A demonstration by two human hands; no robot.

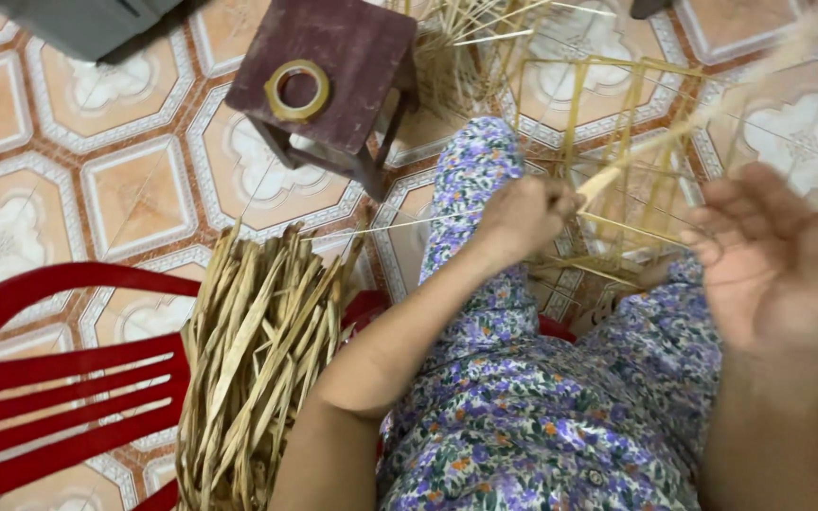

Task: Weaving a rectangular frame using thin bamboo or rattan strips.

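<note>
Red plastic chair (pixel 68 378) runs off the left edge, a bundle of dried straw strips (pixel 257 350) draped beside it. Over the lap, the bamboo frame (pixel 617 161) is partly blurred. Left hand (pixel 523 218) pinches a straw strand (pixel 655 142); right hand (pixel 769 255) open, fingers spread, blurred.

Your right hand (pixel 769 260) is motion-blurred, its grip unreadable; your left hand (pixel 523 216) hides the strip's end. The red chair (pixel 59 378) and straw bundle (pixel 257 360) run off frame.
</note>
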